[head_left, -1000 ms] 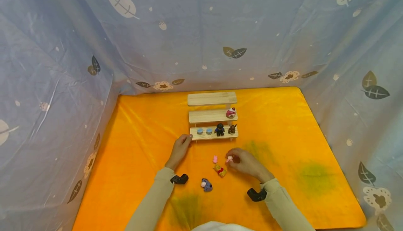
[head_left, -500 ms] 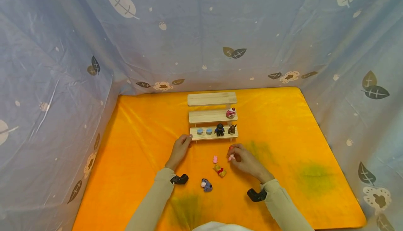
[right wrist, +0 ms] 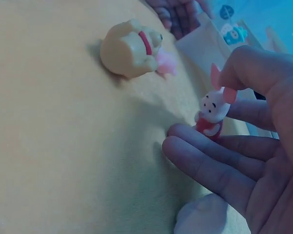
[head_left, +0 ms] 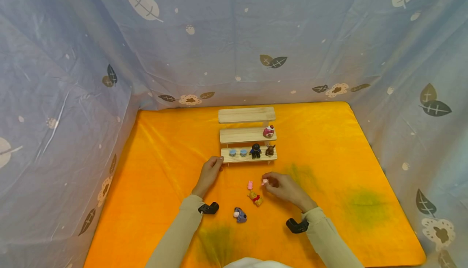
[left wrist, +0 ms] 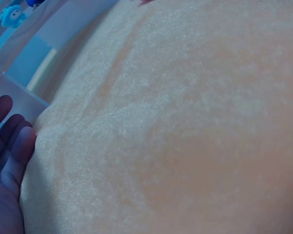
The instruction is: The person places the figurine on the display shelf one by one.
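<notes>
In the head view my right hand (head_left: 287, 186) pinches a small piglet figure (head_left: 265, 182) above the cloth. The right wrist view shows its white face and red body, with thumb and fingers at its pink ears and side. My left hand (head_left: 209, 174) grips the near left corner of a stepped wooden shelf (head_left: 229, 158); in the left wrist view several fingers (left wrist: 14, 144) lie at the shelf's end. Close to the right hand lie a small pink figure (head_left: 250, 185) and a yellow bear figure in a red shirt (head_left: 255, 198). Nearer me is a blue-grey donkey figure (head_left: 240, 215).
The lowest step bears two light-blue figures (head_left: 243, 152), a dark figure in blue (head_left: 255, 151) and a brown eared figure (head_left: 269, 150). A red and white figure (head_left: 268, 131) stands on the middle step. Orange cloth (head_left: 321, 146) covers the table, with patterned curtains (head_left: 234, 36) around it.
My right hand turned the piglet figure within its fingers, shifting slightly right and then back left. The left hand stays at the shelf corner, and the other figures have not moved.
</notes>
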